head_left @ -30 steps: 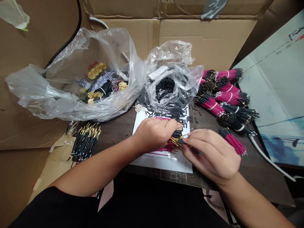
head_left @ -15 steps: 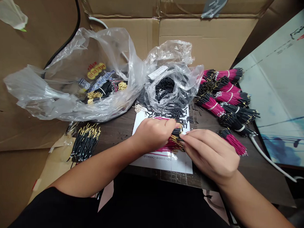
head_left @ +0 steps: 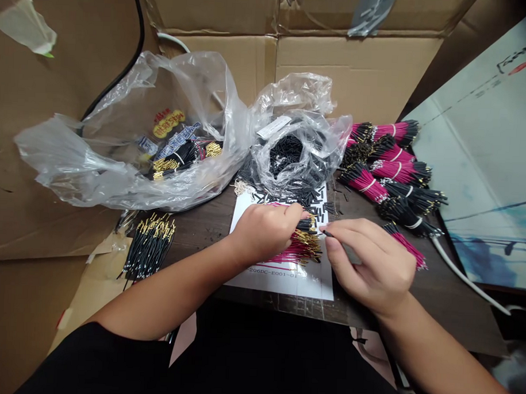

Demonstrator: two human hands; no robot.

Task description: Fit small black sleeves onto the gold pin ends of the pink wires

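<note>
My left hand [head_left: 268, 227] is closed, thumb on top, over pink wires [head_left: 293, 252] with gold-coloured metal ends pointing right. Some of the ends beside its thumb carry black sleeves; the fingers' undersides are hidden. Just right of these ends, my right hand [head_left: 370, 264] pinches a small black sleeve [head_left: 326, 232] between thumb and fingertips, apart from the wires. Beneath the wires lies a white printed sheet [head_left: 315, 285]. Loose black sleeves [head_left: 320, 209] are scattered over its upper part.
A clear plastic bag [head_left: 287, 178] full of black sleeves stands behind my hands. To its left, a larger plastic bag [head_left: 95, 174] contains wire bundles. Tied pink and black wire bundles [head_left: 393, 167] pile up at right. Black wires [head_left: 149, 247] lie at left. Cardboard [head_left: 357, 74] walls the back.
My right hand has drawn slightly right, away from the wire ends, and the black sleeve now shows at its fingertips. My left hand stays on the wires.
</note>
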